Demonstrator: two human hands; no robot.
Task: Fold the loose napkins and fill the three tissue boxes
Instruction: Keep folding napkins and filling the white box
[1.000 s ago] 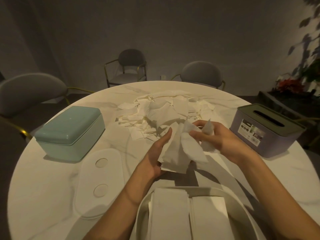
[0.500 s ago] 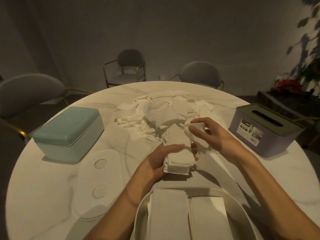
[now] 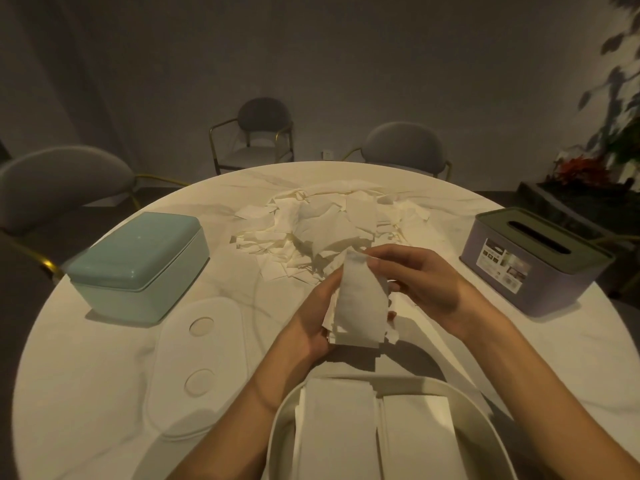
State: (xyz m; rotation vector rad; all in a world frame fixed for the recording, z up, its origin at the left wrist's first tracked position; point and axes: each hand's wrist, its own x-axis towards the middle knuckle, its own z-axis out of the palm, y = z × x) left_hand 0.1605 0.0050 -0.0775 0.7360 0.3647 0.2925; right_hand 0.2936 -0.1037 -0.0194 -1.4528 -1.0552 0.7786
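Observation:
A stack of folded white napkins [image 3: 360, 306] is held above the table's middle. My left hand [image 3: 311, 320] grips the stack from the left and below. My right hand [image 3: 415, 282] pinches the top napkin's far edge. Behind them lies a pile of loose napkins [image 3: 322, 230]. An open white tissue box [image 3: 433, 389] sits at the near edge with two rows of folded napkins inside. A closed teal box [image 3: 138, 261] stands at the left, and a purple box with a slotted green lid [image 3: 533, 261] at the right.
A white lid with two round dimples [image 3: 197, 368] lies flat left of the white box. The round marble table [image 3: 86, 393] has grey chairs [image 3: 62, 181] around it. Plants [image 3: 581, 168] stand at the far right.
The crumpled napkin that my right hand held has been folded flat onto the stack. My left hand has tilted the stack up, and my right hand now pinches its top edge.

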